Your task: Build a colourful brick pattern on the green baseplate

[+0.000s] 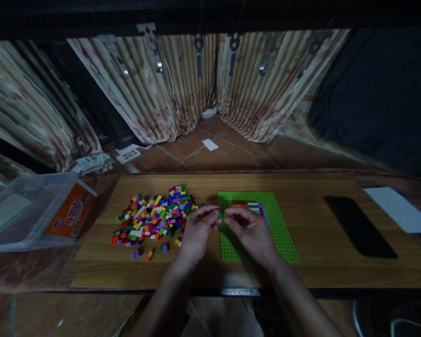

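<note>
My left hand (198, 229) is held over the left edge of a green studded baseplate (282, 238), its thumb and fingertips pinched together. Facing it, my right hand (249, 230) is also closed in a pinch, fingertips almost meeting those of the left. Tiny spots of red and green show at the fingertips, too small to make out. On the baseplate, partly covered by my right hand, lies a patch of built-up bricks (254, 205) in red, white and blue. A heap of loose coloured toy bricks (154, 217) spreads to the left of my left hand.
Several stray bricks (136, 254) lie in front of the heap. A black flat object (361, 227) rests at the right of the wooden table (312, 276), near a white sheet (400, 208). A clear plastic box (31, 238) with an orange label stands at the left.
</note>
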### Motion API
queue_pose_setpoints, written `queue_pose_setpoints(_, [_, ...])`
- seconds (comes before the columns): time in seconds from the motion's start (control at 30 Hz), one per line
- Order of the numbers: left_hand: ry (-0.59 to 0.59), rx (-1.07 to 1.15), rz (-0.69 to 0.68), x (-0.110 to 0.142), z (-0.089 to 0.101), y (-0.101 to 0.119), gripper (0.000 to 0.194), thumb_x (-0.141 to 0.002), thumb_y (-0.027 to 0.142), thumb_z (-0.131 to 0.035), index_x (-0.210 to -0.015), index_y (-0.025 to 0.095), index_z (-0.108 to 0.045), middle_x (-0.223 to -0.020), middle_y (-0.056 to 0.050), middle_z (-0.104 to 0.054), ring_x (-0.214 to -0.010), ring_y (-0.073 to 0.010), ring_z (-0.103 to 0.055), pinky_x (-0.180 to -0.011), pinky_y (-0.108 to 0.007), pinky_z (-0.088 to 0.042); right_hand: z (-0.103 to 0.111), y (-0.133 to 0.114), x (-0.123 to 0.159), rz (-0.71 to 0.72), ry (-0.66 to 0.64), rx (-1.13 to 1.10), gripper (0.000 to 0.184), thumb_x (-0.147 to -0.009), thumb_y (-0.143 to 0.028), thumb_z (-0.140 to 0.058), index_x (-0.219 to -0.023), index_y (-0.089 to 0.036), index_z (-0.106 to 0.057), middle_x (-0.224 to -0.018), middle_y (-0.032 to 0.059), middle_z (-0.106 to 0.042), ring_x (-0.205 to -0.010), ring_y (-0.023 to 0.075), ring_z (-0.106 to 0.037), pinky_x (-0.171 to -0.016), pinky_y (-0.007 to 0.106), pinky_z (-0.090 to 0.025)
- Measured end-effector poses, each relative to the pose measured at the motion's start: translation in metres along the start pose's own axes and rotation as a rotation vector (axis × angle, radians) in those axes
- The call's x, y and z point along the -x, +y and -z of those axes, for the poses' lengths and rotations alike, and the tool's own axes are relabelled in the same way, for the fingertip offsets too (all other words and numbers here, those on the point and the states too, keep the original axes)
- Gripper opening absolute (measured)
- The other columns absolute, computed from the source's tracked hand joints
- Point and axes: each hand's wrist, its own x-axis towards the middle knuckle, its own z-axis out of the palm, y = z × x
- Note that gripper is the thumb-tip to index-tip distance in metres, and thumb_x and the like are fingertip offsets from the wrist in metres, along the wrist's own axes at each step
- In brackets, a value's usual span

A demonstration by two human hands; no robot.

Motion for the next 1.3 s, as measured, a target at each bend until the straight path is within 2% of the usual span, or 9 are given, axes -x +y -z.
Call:
queue_pose_setpoints(0.2, [-0.033, 0.149, 0.093, 0.005, -0.001, 0.000, 0.030, -0.056, 0.029, -0.083, -0.080, 0.015, -0.071, -0.072, 0.001, -0.067, -0.059, -0.0071, -0.059, -0.058, -0.019, -0.045, -0.004, -0.007, 0.002, 0.020, -0.038, 0.004, 0.017, -0.077, -0.030, -0.068, -0.092, -0.021, -0.069, -0.086, 0.0017, -0.068, -0.072, 0.0149, -0.059, -0.067, 0.027, -0.047])
queue_pose_setpoints(0.43, [-0.050, 0.119, 0.097, 0.006, -0.002, -0.001, 0.030, -0.058, 0.030, -0.083, -0.079, 0.014, -0.069, -0.069, -0.001, -0.068, -0.061, -0.0088, -0.062, -0.058, -0.019, -0.047, -0.005, -0.003, 0.001, 0.067, 0.007, 0.024, 0.011, -0.081, -0.027, -0.063, -0.088, -0.022, -0.069, -0.086, 0.0028, -0.069, -0.081, 0.0172, -0.064, -0.073, 0.029, -0.049])
queue_pose_setpoints(0.63, [-0.078, 0.125, 0.152, 0.007, 0.000, 0.001, 0.035, -0.053, 0.031, -0.086, -0.076, 0.012, -0.066, -0.065, -0.001, -0.066, -0.059, -0.0096, -0.062, -0.060, -0.021, -0.049, 0.000, -0.011, 0.001, 0.153, -0.064, 0.072, 0.017, -0.087, -0.026, -0.056, -0.091, -0.024, -0.072, -0.085, 0.0029, -0.069, -0.080, 0.0167, -0.064, -0.074, 0.028, -0.049])
queue_pose_setpoints(0.83, [-0.122, 0.130, 0.201, 0.007, 0.002, 0.004, 0.033, -0.054, 0.029, -0.083, -0.076, 0.013, -0.066, -0.068, -0.002, -0.066, -0.062, -0.0114, -0.062, -0.064, -0.026, -0.051, 0.006, -0.007, 0.000, 0.121, -0.097, 0.028, 0.019, -0.087, -0.034, -0.057, -0.091, -0.025, -0.073, -0.085, 0.0034, -0.071, -0.083, 0.0176, -0.064, -0.076, 0.031, -0.050])
queue_pose_setpoints(0.9, [-0.129, -0.023, 0.117, 0.005, 0.004, 0.004, 0.023, -0.062, 0.029, -0.077, -0.075, 0.014, -0.067, -0.067, -0.001, -0.065, -0.061, -0.0113, -0.061, -0.063, -0.025, -0.050, 0.011, -0.002, -0.001, 0.074, -0.051, 0.013, 0.018, -0.084, -0.035, -0.061, -0.090, -0.025, -0.074, -0.089, 0.0037, -0.072, -0.086, 0.0185, -0.065, -0.078, 0.032, -0.050])
queue_pose_setpoints(1.0, [-0.051, -0.498, -0.148, 0.001, 0.010, 0.005, 0.007, -0.073, 0.023, -0.065, -0.073, 0.016, -0.067, -0.066, 0.000, -0.064, -0.062, -0.0121, -0.059, -0.062, -0.024, -0.046, 0.026, 0.005, -0.004, -0.027, 0.074, -0.042, 0.019, -0.079, -0.036, -0.065, -0.090, -0.024, -0.074, -0.094, 0.0042, -0.072, -0.087, 0.0192, -0.065, -0.078, 0.034, -0.052])
queue_pose_setpoints(1.1, [0.021, -0.959, -0.379, -0.001, 0.016, 0.006, 0.013, -0.079, 0.015, -0.055, -0.076, 0.018, -0.068, -0.074, -0.002, -0.068, -0.068, -0.0136, -0.060, -0.067, -0.025, -0.044, 0.048, 0.014, -0.007, -0.106, 0.197, -0.070, 0.023, -0.073, -0.037, -0.069, -0.088, -0.021, -0.074, -0.090, 0.0048, -0.072, -0.079, 0.0186, -0.066, -0.074, 0.034, -0.053])
queue_pose_setpoints(1.2, [0.044, -1.220, -0.485, 0.001, 0.020, 0.007, 0.017, -0.081, 0.012, -0.052, -0.081, 0.019, -0.067, -0.080, -0.003, -0.068, -0.071, -0.0140, -0.061, -0.068, -0.025, -0.044, 0.069, 0.022, -0.007, -0.140, 0.248, -0.008, 0.024, -0.071, -0.036, -0.070, -0.088, -0.019, -0.074, -0.088, 0.0054, -0.073, -0.077, 0.0188, -0.065, -0.073, 0.034, -0.052])
queue_pose_setpoints(1.3, [0.061, -1.384, -0.522, 0.003, 0.021, 0.006, 0.018, -0.083, 0.012, -0.050, -0.082, 0.020, -0.066, -0.082, -0.004, -0.067, -0.070, -0.0146, -0.061, -0.067, -0.025, -0.043, 0.083, 0.028, -0.005, -0.143, 0.192, 0.100, 0.025, -0.075, -0.037, -0.067, -0.091, -0.019, -0.074, -0.092, 0.0059, -0.073, -0.081, 0.0199, -0.066, -0.074, 0.034, -0.051])
